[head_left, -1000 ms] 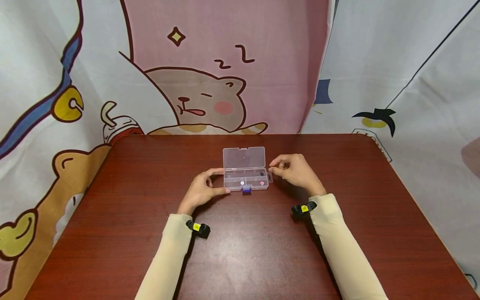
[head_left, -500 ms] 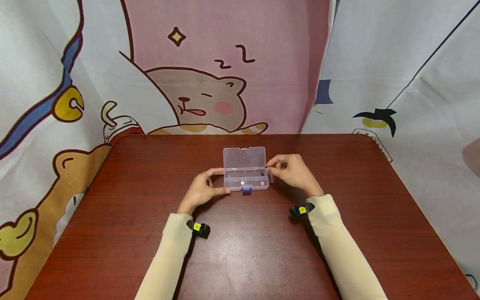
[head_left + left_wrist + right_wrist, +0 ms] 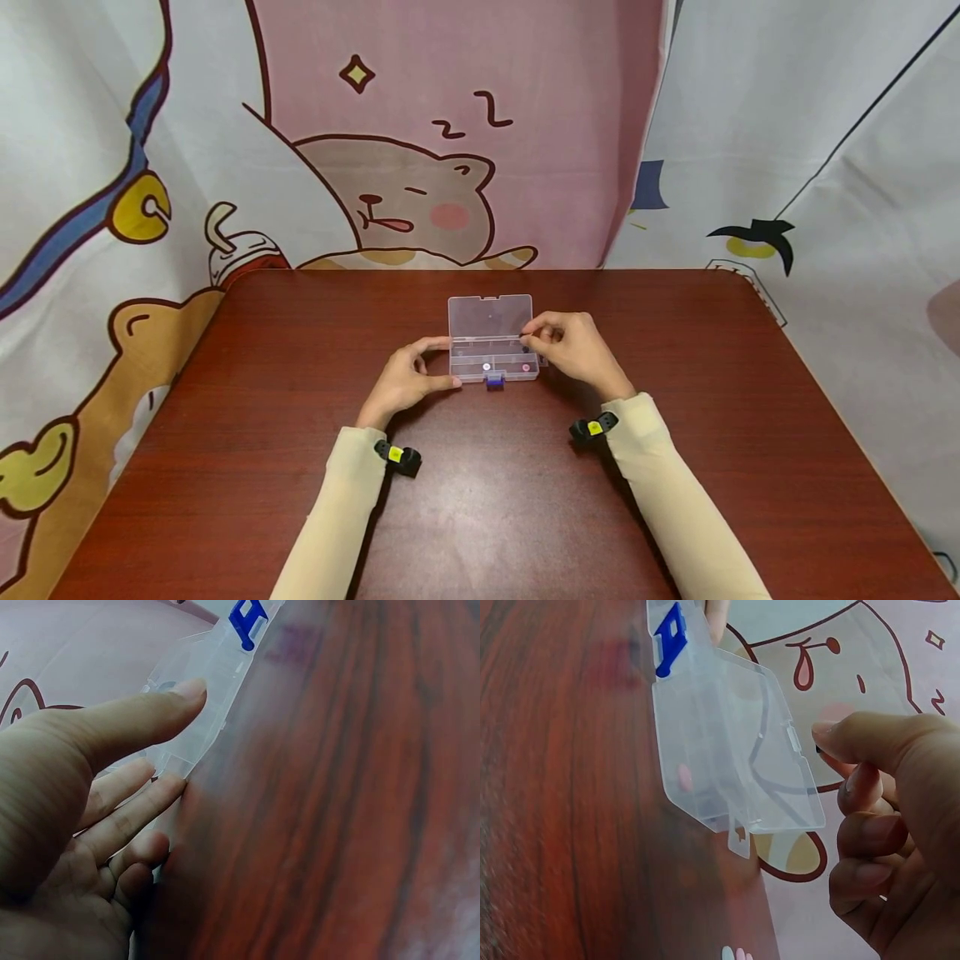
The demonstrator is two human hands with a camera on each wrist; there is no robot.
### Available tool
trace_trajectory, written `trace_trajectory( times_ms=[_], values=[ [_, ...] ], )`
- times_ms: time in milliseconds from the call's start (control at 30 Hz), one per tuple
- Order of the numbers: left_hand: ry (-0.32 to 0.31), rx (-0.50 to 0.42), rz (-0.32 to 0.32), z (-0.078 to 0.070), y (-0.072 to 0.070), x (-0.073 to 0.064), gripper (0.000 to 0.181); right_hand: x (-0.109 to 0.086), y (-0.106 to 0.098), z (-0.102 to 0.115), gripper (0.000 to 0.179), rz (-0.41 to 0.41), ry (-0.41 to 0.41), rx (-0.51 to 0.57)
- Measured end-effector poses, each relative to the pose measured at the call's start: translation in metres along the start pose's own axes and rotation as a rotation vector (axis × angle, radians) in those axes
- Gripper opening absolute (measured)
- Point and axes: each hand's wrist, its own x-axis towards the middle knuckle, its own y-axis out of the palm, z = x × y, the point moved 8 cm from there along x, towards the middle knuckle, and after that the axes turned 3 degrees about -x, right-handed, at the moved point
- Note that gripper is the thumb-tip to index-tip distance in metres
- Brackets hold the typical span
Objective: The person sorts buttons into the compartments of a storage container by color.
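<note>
A clear plastic compartment box (image 3: 471, 360) stands on the table with its lid (image 3: 489, 317) raised at the back and a blue latch (image 3: 495, 383) at the front. My left hand (image 3: 405, 379) grips its left end, thumb at the front corner and fingers behind. Above the back right compartments, my right hand (image 3: 573, 346) pinches a tiny black piece (image 3: 818, 749) between thumb and forefinger; its kind is too small to tell. In the front row lie a small white round piece (image 3: 487, 367) and a pink one (image 3: 526, 367). A dark piece (image 3: 526, 350) shows beneath my right fingertips.
The brown wooden table (image 3: 480, 492) extends around the box on all sides. Behind it hangs a cartoon-printed cloth (image 3: 570, 125). A black wrist camera sits on each wrist, the left one (image 3: 405, 460) and the right one (image 3: 588, 429).
My right hand has moved left from beside the box to over its back right compartments, still pinching the tiny black piece. My left hand keeps its grip on the box.
</note>
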Motion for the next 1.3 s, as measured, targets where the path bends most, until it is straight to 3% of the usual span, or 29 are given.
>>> trace_trajectory(
  times_ms=[433, 867, 1300],
  values=[
    [-0.007, -0.013, 0.001, -0.001, 0.0, -0.001, 0.068, 0.001, -0.007, 0.005, 0.013, -0.01, -0.039, -0.028],
    [-0.007, -0.007, -0.006, 0.0, 0.0, 0.0, 0.067, -0.004, -0.044, 0.0, 0.023, -0.089, 0.018, 0.01],
    [-0.022, 0.029, -0.011, -0.004, 0.001, -0.003, 0.066, -0.006, -0.055, -0.008, 0.023, -0.109, 0.048, 0.011]
  ],
)
